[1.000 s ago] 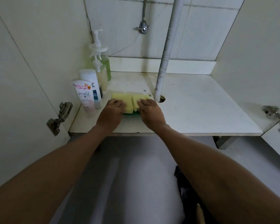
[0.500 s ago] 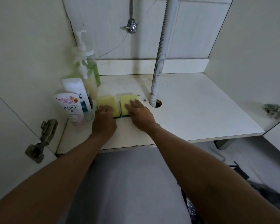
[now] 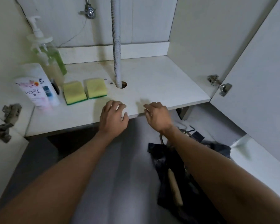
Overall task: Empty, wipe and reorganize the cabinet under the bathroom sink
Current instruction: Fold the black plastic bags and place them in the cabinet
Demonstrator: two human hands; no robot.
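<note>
Two yellow sponges with green undersides lie side by side on the white cabinet floor [image 3: 160, 81]: the left sponge [image 3: 73, 92] and the right sponge [image 3: 95, 88]. To their left stand a white POISE tube [image 3: 33, 92], a second white tube [image 3: 46, 81] and a green pump bottle [image 3: 52, 57]. My left hand [image 3: 113, 117] hovers over the front edge of the shelf, fingers loosely curled and holding nothing. My right hand [image 3: 158, 115] is beside it at the edge, also holding nothing.
A ribbed drain hose [image 3: 117, 46] drops through a hole in the shelf. A valve [image 3: 89, 12] sits on the back wall. Both doors stand open with hinges [image 3: 220, 84] showing. A dark bag with a wooden-handled tool [image 3: 174, 186] lies on the grey floor.
Both hands have let go of the sponges and drawn back to the shelf's front edge. The sponges stay next to the tubes. The view has swung right.
</note>
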